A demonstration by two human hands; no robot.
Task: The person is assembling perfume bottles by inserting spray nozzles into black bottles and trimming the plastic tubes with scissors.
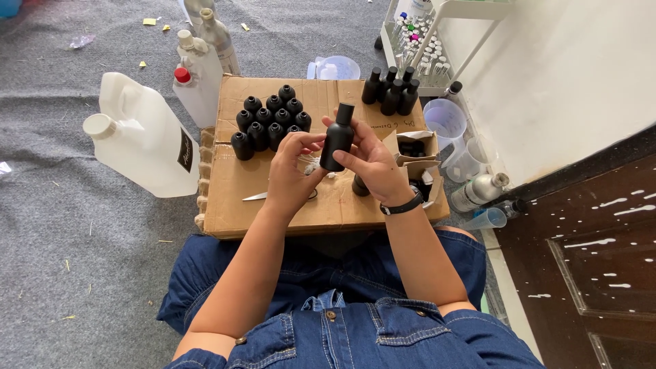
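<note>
My right hand (374, 164) grips a matte black bottle (337, 139) with a black cap, held upright above a flat cardboard box (232, 183). My left hand (292, 171) touches the bottle's lower left side with its fingertips. Something small and white sits between my hands under the bottle; I cannot tell what it is. A cluster of several uncapped black bottles (270, 119) stands on the cardboard behind my left hand. Several capped black bottles (392, 90) stand at the box's far right corner.
A big white jug (147, 137) lies left of the box, smaller white bottles (198, 78) behind it. A blade-like metal tool (256, 197) lies on the cardboard. Small open cartons (418, 160), clear measuring cups (444, 119), a silver bottle (478, 191) and a white rack of vials (417, 41) are at right.
</note>
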